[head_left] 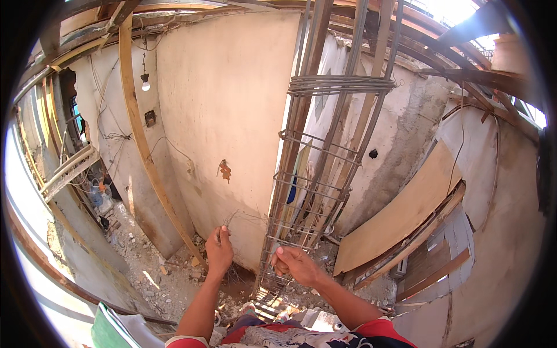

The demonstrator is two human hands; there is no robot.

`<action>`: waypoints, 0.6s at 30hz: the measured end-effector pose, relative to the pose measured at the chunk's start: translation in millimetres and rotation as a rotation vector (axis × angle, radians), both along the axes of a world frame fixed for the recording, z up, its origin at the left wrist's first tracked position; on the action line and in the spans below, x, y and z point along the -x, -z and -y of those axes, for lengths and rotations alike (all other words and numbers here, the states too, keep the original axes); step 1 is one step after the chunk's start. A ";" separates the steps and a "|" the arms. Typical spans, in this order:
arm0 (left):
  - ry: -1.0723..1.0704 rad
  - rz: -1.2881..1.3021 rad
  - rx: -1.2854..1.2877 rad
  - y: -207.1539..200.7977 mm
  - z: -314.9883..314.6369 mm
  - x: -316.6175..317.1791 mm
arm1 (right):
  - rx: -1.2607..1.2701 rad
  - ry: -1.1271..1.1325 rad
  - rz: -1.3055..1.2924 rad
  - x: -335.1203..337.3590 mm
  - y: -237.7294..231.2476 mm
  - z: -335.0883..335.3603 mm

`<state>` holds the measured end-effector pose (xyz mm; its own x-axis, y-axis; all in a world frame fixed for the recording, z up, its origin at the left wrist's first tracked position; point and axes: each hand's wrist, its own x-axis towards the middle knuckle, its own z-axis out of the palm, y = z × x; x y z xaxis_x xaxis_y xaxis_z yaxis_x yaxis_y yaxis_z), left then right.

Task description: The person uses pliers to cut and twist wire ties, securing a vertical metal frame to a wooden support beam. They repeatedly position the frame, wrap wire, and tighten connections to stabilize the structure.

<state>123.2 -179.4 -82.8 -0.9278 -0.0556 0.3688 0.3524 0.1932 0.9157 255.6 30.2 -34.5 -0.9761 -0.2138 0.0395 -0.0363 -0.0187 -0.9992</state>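
Observation:
My left hand [219, 252] is closed on a bunch of thin tie wires [246, 217], whose loose ends fan out above the fingers toward the rebar cage. The cage [316, 188] rises tall in front of me, with long steel bars and square stirrups spaced along it. Higher up, several stirrups [342, 85] are bunched together around the bars. My right hand [297, 265] is at the lower part of the cage, its fingers curled and pinched together. Whatever those fingers hold, if anything, is too small to make out.
A bare plaster wall [226, 93] stands behind the cage. To the left, a wooden post [142, 130] leans near a hanging bulb [145, 82]. Rubble [165, 272] covers the floor. A bowed wooden panel [400, 209] leans at the right, and beams cross overhead.

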 end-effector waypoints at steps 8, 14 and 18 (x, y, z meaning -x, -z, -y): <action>0.187 -0.241 0.236 -7.0 4.0 -10.3 | -0.087 -0.200 -0.337 -41.0 -10.5 19.4; 0.179 -0.371 0.315 7.6 42.1 9.3 | 0.922 -0.115 0.203 -47.6 -39.1 -35.5; 0.202 -0.409 0.474 1.3 85.7 46.1 | 0.246 -0.103 0.341 -78.6 -34.7 -34.4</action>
